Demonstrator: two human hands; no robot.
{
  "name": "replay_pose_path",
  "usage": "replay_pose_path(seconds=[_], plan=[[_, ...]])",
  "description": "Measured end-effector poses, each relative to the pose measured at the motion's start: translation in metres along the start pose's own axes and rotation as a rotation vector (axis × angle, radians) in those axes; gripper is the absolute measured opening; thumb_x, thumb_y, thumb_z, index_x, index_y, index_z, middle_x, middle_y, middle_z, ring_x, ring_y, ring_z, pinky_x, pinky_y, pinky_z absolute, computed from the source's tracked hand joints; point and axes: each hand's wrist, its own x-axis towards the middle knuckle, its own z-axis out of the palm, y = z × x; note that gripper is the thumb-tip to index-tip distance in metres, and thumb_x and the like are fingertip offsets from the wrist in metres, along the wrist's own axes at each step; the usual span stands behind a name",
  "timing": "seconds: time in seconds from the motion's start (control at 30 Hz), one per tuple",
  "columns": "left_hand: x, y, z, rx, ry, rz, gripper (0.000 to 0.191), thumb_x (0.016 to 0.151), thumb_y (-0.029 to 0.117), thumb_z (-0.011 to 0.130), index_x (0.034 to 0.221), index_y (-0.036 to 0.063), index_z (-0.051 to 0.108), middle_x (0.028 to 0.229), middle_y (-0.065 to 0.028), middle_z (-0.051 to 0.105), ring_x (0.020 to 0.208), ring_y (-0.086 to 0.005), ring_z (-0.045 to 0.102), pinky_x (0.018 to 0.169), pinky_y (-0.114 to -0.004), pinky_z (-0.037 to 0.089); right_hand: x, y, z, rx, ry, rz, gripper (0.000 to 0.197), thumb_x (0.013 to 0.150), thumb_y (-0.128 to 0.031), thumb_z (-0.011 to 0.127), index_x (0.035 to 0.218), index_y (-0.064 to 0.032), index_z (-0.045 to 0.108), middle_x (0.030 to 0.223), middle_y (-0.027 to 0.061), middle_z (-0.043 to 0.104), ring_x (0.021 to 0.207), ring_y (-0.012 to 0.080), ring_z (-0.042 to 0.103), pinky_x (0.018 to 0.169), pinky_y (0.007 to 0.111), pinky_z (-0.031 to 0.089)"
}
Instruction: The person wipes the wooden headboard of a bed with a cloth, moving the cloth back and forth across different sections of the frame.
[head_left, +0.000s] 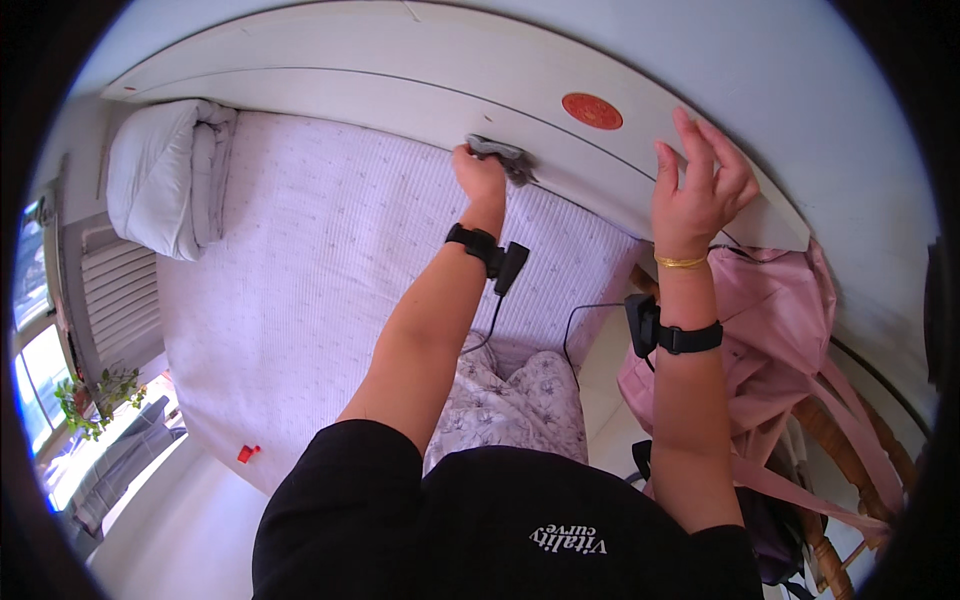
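My left hand (481, 176) grips a grey cloth (510, 159) against the lower face of a white headboard (420, 97), just above the mattress edge. Raised over the headboard's right end, my right hand (703, 184) holds nothing and its fingers are apart. Whether its fingertips touch the board I cannot tell. A round red sticker (592, 111) is on the headboard between the two hands. Below them spreads a bed with a pale lilac quilted cover (300, 262).
A folded white quilt (169, 180) sits at the bed's far left corner. On the right, a pink bag (772, 315) with straps rests on a rattan chair (840, 457). A small red object (247, 453) lies near the bed's lower left edge. A plant (97, 401) stands by the window.
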Motion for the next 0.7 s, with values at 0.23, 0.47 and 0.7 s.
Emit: replay_pose_path(seconds=[0.23,0.47,0.7], plan=[[-0.038,0.084,-0.033,-0.067,0.001,0.277,0.032,0.075,-0.001,0.069,0.104,-0.0029,0.056,0.104,-0.0209,0.057,0.095,-0.0366,0.058,0.087,-0.042,0.048,0.007,-0.012,-0.009,0.016,-0.039,0.038,0.041,0.081,-0.023,0.078,0.120,-0.0284,0.070,0.114,-0.0049,0.061,0.107,0.0178,0.052,0.096,0.037,0.037],[0.005,0.168,-0.096,-0.238,0.030,0.361,0.032,0.080,0.000,0.069,0.109,-0.0032,0.056,0.106,-0.0150,0.056,0.087,-0.0243,0.059,0.080,-0.035,0.051,0.015,-0.019,-0.034,0.041,-0.188,0.089,0.054,0.076,-0.011,0.078,0.127,-0.0238,0.065,0.120,-0.0008,0.058,0.115,0.0228,0.050,0.101,0.042,0.037],[0.006,0.195,-0.115,-0.208,0.002,0.484,0.037,0.077,0.000,0.067,0.112,-0.0037,0.054,0.109,-0.0228,0.056,0.103,-0.0380,0.055,0.091,-0.042,0.047,0.035,-0.047,-0.038,0.105,-0.288,0.076,0.055,0.079,-0.010,0.074,0.132,-0.0170,0.061,0.129,0.0069,0.056,0.119,0.0284,0.050,0.106,0.045,0.036]])
